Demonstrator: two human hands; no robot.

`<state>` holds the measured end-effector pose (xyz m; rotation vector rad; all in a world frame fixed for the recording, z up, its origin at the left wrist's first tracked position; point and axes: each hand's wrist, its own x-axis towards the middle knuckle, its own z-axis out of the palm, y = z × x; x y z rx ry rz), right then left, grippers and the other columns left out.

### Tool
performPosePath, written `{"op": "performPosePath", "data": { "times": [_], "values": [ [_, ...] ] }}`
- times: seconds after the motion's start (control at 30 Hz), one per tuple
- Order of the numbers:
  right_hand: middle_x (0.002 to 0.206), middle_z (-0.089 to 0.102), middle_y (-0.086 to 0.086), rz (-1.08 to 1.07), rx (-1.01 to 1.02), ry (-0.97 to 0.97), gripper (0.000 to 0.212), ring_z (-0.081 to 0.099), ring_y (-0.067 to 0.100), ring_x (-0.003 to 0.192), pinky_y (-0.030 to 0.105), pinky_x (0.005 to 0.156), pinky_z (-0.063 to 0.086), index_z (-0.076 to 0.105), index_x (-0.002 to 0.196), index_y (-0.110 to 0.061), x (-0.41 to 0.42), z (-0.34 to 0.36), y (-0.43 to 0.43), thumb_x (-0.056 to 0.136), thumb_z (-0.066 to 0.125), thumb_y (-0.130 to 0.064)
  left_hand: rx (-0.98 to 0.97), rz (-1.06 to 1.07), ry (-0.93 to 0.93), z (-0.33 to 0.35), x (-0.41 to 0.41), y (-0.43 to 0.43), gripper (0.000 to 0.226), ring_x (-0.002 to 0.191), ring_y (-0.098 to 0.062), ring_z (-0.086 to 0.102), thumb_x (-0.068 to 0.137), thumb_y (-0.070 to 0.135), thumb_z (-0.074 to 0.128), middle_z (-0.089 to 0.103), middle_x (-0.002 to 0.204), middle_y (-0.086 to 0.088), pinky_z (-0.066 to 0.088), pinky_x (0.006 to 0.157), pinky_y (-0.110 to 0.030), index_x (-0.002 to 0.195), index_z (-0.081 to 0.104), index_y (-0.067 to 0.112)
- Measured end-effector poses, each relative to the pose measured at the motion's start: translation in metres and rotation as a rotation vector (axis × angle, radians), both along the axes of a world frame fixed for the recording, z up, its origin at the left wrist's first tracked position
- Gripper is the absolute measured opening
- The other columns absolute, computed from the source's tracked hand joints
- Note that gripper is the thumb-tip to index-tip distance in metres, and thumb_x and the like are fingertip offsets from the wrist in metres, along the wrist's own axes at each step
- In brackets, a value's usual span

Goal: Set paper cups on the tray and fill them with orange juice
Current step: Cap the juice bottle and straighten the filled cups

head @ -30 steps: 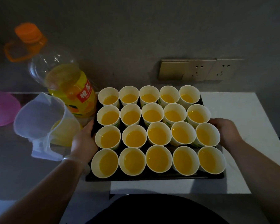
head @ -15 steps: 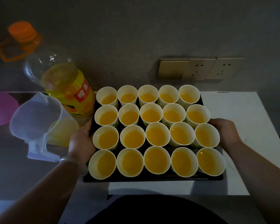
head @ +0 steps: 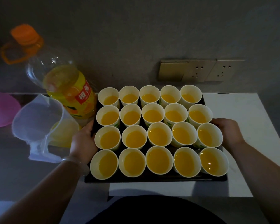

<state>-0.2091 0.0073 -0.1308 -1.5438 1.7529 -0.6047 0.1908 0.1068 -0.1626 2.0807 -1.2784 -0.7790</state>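
Note:
A black tray (head: pixel 152 179) sits in the middle of the table, packed with several white paper cups (head: pixel 158 136) in rows, each holding orange juice. My left hand (head: pixel 83 141) grips the tray's left edge and my right hand (head: pixel 228 130) grips its right edge. A big orange juice bottle (head: pixel 68 89) with an orange cap stands just left of the tray, partly full. In front of it a clear plastic jug (head: pixel 39 125) holds a little juice.
A pink bowl (head: pixel 2 109) lies at the far left. The white table top (head: pixel 249 120) extends right of the tray. Wall sockets (head: pixel 200 71) are on the grey wall behind. My dark-clothed body fills the bottom of the view.
Both hands keep their grip on the tray's sides. The tray with its cups has shifted slightly toward me and to the left.

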Motion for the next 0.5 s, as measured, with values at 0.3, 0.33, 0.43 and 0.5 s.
{"op": "performPosePath", "data": {
  "times": [0.3,0.33,0.43,0.5],
  "values": [
    [0.066,0.063,0.009,0.037,-0.03,0.095,0.027,0.056,0.022,0.07,0.027,0.064,0.041,0.067,0.065,-0.015,-0.009,0.003,0.003,0.082,0.064,0.006,-0.006,-0.037,-0.074,-0.003,-0.003,-0.004,0.061,0.114,-0.013,0.057,0.086,0.014,0.07,0.059,0.131,0.007,0.046,0.09,-0.026,0.14,0.047,0.028],
    [0.067,0.063,0.01,0.039,-0.035,0.11,0.023,0.057,0.022,0.071,0.027,0.063,0.04,0.068,0.068,-0.012,-0.011,0.004,0.003,0.082,0.064,0.006,-0.004,-0.043,-0.081,-0.002,-0.005,-0.005,0.062,0.113,-0.011,0.055,0.086,0.013,0.07,0.058,0.131,0.006,0.044,0.089,-0.023,0.141,0.046,0.027],
    [0.07,0.063,0.012,0.033,-0.035,0.122,0.015,0.056,0.021,0.071,0.023,0.06,0.041,0.072,0.075,-0.005,-0.018,0.006,0.002,0.082,0.064,0.006,-0.01,-0.048,-0.088,-0.002,-0.01,-0.009,0.059,0.107,-0.006,0.053,0.087,0.012,0.069,0.06,0.13,0.004,0.04,0.081,-0.014,0.14,0.047,0.025],
    [0.067,0.063,0.006,0.046,-0.032,0.139,0.019,0.055,0.018,0.068,0.02,0.059,0.041,0.071,0.074,-0.009,-0.023,0.007,0.001,0.082,0.064,0.006,-0.023,-0.04,-0.082,-0.001,-0.015,-0.01,0.056,0.102,-0.007,0.056,0.087,0.016,0.069,0.063,0.124,0.007,0.043,0.077,-0.019,0.138,0.049,0.028]
  ]
}}
